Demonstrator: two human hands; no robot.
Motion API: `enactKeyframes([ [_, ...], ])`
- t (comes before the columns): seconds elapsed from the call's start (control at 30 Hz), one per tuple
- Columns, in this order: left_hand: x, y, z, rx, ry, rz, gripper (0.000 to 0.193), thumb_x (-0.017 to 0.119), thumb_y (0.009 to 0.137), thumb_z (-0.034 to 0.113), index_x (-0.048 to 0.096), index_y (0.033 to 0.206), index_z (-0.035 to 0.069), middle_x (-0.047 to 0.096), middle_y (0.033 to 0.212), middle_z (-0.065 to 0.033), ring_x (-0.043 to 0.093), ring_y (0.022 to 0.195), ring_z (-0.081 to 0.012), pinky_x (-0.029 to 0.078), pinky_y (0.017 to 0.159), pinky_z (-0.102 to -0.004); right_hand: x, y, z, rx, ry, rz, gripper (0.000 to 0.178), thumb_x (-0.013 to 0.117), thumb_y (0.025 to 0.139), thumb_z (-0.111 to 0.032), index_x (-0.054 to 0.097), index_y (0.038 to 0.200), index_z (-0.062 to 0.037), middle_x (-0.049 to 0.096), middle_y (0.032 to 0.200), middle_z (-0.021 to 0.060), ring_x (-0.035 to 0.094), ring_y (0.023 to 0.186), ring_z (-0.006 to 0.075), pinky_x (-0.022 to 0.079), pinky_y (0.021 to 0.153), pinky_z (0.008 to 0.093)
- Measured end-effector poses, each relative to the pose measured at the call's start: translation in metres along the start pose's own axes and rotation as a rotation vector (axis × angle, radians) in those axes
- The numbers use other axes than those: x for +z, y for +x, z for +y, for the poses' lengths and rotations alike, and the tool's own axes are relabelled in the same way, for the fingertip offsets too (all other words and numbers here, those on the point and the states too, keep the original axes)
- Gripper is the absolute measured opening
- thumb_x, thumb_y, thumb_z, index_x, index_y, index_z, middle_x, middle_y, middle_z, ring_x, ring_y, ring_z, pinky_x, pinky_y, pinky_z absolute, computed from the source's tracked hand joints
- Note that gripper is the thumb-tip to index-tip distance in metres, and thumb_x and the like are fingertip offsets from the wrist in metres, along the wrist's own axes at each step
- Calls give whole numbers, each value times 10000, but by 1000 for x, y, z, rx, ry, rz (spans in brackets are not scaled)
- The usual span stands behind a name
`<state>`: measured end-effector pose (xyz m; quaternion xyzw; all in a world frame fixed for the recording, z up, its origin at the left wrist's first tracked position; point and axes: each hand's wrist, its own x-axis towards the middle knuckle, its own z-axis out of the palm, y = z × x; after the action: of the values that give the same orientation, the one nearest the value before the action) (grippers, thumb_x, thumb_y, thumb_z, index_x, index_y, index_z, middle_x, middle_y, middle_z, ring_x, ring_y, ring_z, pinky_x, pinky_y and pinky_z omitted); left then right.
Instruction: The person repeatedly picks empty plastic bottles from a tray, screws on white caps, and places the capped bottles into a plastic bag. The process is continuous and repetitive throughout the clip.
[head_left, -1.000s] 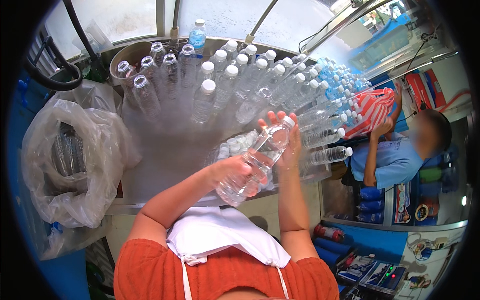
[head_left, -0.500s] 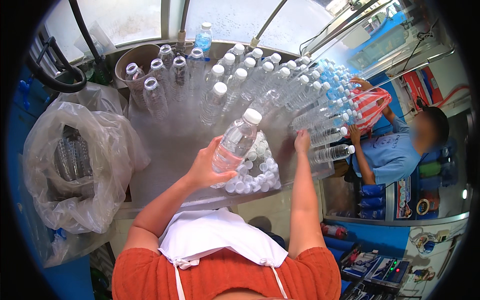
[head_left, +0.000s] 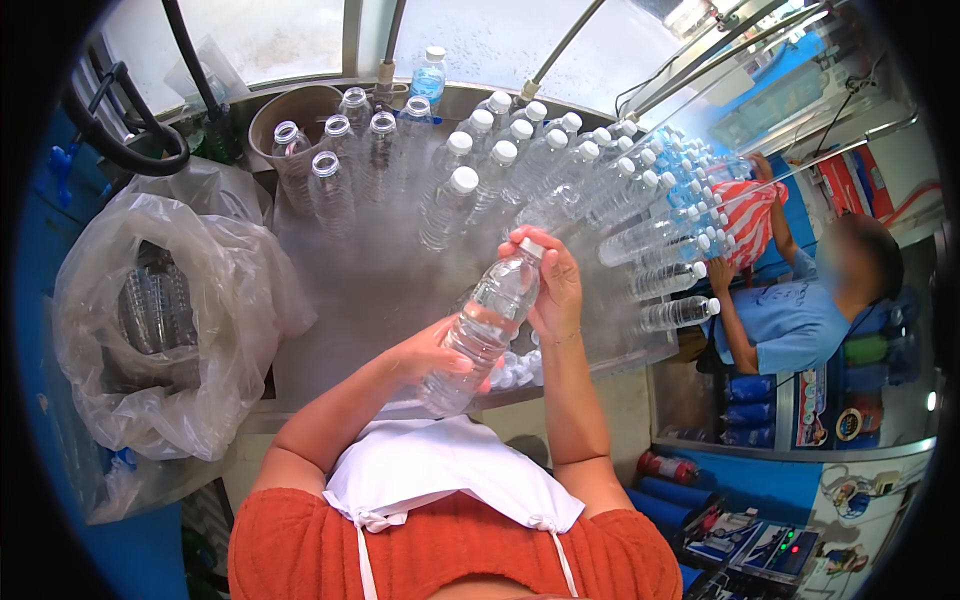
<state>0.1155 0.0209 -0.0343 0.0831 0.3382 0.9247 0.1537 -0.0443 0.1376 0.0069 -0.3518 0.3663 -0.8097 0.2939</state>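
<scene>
OK, L hand (head_left: 430, 355) grips tilted btl (head_left: 502, 293) low, w/ R hand (head_left: 560, 290) round its cap (head_left: 531, 248).

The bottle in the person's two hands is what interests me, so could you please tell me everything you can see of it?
The bottle is clear, apparently plastic, with a ribbed body, no visible label and a white cap on its neck. It tilts, cap end away and to the right, above the table's near edge. The left hand grips its lower body; the right hand is at the cap and neck. Its fill level is unclear.
</scene>
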Motion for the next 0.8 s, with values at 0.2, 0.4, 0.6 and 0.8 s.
enactKeyframes([
  [0.2, 3, -28, 23, -31, 253, 242, 821, 783, 698, 262, 395, 1393, 61, 627, 1080, -145, 681, 805, -231, 554, 745, -378, 23, 5, 2, 129, -336, 85, 387, 516, 998, -326, 628, 1211, -23, 649, 1070, 132, 642, 1003, 274, 526, 896, 383],
  [0.4, 7, -59, 44, -220, -384, -183, 779, 781, 688, 234, 426, 1352, 34, 639, 1056, -156, 679, 859, -243, 563, 709, -348, 30, 15, -34, -221, -968, -280, 477, 504, 991, -418, 643, 991, 38, 636, 822, 99, 614, 763, 202, 469, 696, 323],
  [0.6, 23, -66, 72, -169, 657, 130, 793, 784, 668, 223, 430, 1346, 13, 655, 948, -166, 678, 844, -320, 540, 757, -392, 29, 16, -22, 15, -1118, -216, 357, 478, 962, -277, 542, 787, 28, 524, 659, 139, 502, 584, 257, 425, 604, 390],
  [0.8, 8, -60, 51, -288, 1475, 614, 810, 794, 630, 190, 432, 1330, 5, 649, 1008, -250, 640, 969, -414, 511, 828, -458, 32, 31, 16, 657, -1507, -146, 318, 404, 945, -259, 561, 850, 0, 606, 759, 217, 598, 746, 372, 451, 688, 454],
])
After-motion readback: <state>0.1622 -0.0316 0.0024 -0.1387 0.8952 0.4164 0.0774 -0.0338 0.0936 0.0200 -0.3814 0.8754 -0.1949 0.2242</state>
